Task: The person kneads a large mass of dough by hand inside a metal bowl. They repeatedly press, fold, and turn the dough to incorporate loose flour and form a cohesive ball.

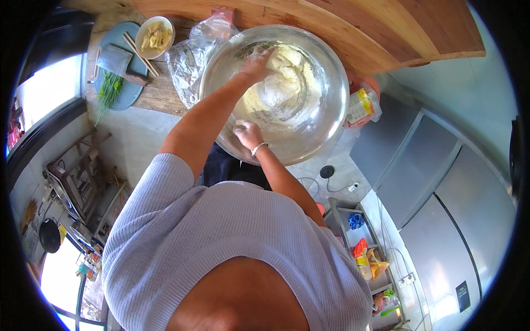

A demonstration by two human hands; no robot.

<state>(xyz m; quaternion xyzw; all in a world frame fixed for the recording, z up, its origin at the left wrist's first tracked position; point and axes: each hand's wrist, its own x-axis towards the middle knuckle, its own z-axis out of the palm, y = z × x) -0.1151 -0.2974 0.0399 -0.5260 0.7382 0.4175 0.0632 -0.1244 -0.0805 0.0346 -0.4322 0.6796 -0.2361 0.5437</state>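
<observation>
A wide, shiny metal bowl (331, 110) holds pale yellow flour (254, 102) and a lumpy mass of dough (281, 88). My left hand (257, 66) reaches across to the far left side of the dough, floury, with its fingers stretched out against it; the fingertips are partly lost in flour. Lower down, inside the near left wall of the bowl, is my right hand (248, 135), with a light bracelet at the wrist. Its flour-covered fingers are curled in, and what they hold, if anything, is hidden.
Left of the bowl lie a crumpled clear plastic bag (190, 60), a small bowl of yellowish pieces (157, 36), chopsticks (138, 51), and a blue board (126, 34) with a cleaver (114, 59) and green scallions (110, 88). A flour package (361, 107) sits at the right rim.
</observation>
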